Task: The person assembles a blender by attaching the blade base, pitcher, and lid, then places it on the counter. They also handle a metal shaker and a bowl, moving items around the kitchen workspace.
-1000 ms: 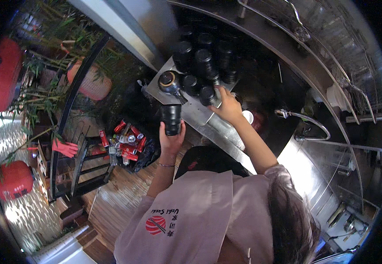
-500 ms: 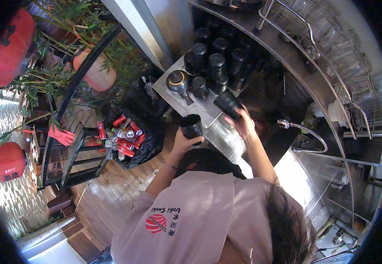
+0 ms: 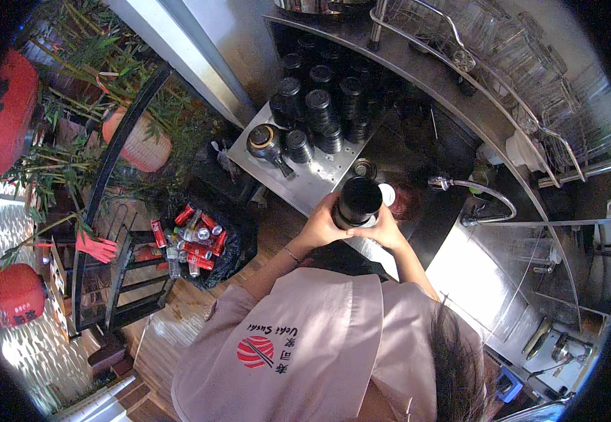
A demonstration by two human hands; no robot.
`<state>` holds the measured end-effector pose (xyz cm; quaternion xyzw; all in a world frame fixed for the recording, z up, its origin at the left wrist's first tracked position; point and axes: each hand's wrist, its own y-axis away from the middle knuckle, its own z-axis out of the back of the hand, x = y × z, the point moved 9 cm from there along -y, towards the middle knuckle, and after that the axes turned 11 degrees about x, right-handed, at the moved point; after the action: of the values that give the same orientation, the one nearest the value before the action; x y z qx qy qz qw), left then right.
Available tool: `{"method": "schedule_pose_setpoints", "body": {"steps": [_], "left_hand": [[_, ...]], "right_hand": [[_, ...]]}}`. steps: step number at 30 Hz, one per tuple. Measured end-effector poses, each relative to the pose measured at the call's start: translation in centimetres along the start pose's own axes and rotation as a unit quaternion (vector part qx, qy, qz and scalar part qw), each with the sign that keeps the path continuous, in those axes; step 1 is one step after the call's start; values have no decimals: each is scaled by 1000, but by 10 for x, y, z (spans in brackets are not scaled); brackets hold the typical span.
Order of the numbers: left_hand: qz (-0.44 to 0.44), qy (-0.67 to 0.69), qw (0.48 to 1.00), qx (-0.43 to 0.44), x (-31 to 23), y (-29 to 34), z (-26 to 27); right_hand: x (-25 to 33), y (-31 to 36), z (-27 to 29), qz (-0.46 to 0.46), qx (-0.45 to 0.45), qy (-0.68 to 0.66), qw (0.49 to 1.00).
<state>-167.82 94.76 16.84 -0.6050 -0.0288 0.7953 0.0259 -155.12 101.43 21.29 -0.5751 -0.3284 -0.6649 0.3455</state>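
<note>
In front of my chest a black cup is held upright, its dark mouth turned up; it looks like cups nested together, though the lower part is hidden by my fingers. My left hand wraps its left side and my right hand closes on its right side, the thumbs meeting at the near side. Beyond them, stacks of upturned black cups stand on a perforated metal drainboard. A dark teapot with a side handle sits at its left, beside a short cup stack.
Right of the drainboard is a dark sink with a curved hose faucet and a small white round item. A glass rack curves along the right. At left, a black bag holds crushed cans; red rubber gloves hang nearby.
My hands were apart, each with a black cup; now they have come together around the nested cups. The view has shifted slightly.
</note>
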Motion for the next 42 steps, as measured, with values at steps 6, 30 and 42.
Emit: {"method": "schedule_pose_setpoints", "body": {"steps": [6, 30, 42], "left_hand": [[-2, -90, 990, 105, -20, -13, 5], [239, -467, 851, 36, 21, -88, 116], [-12, 738, 674, 32, -20, -40, 31]], "right_hand": [[-17, 3, -2, -4, -36, 72, 997], [-65, 78, 3, -75, -102, 110, 986], [-53, 75, 2, -49, -115, 123, 985]]}}
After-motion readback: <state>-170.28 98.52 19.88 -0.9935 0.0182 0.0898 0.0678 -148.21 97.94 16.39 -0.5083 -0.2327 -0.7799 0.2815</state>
